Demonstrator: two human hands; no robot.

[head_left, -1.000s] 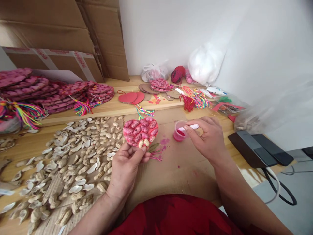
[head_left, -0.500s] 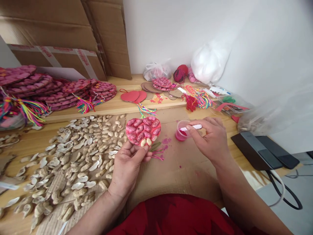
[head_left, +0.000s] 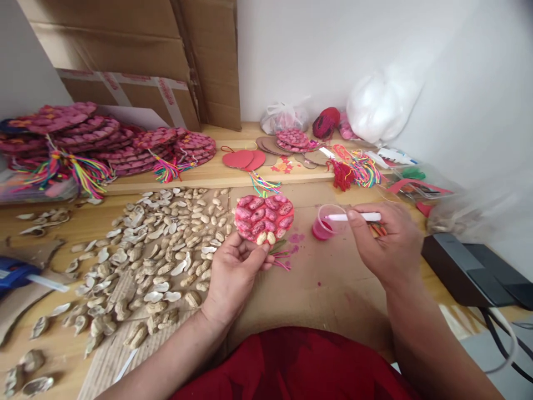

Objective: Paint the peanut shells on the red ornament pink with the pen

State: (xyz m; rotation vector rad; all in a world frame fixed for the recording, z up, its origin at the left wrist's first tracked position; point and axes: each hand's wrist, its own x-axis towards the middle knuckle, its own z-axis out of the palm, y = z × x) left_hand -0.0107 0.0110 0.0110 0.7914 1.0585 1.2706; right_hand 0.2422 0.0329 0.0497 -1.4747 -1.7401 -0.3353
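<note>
My left hand (head_left: 238, 269) grips the lower edge of a red heart (head_left: 265, 216) covered in peanut shells. Most of its shells are dyed pink; a few at the bottom tip are pale. Between the thumb and fingers of my right hand (head_left: 385, 239) is a white brush (head_left: 356, 216), its tip at a clear cup of pink dye (head_left: 322, 229). The cup stands on the cardboard mat (head_left: 328, 300), right of the heart. Pink and green strings hang below the heart, partly behind my left fingers.
Loose peanut shells (head_left: 154, 261) spread over the left side. Stacked pink peanut pieces (head_left: 125, 144), red hearts (head_left: 245, 160) and tassels (head_left: 362, 169) lie along the back ledge. A black device (head_left: 462, 272) stands right, a blue glue gun (head_left: 14, 275) left.
The view has turned slightly left, bringing the blue glue gun into sight. My right hand with the brush has drawn back a little to the right from the cup.
</note>
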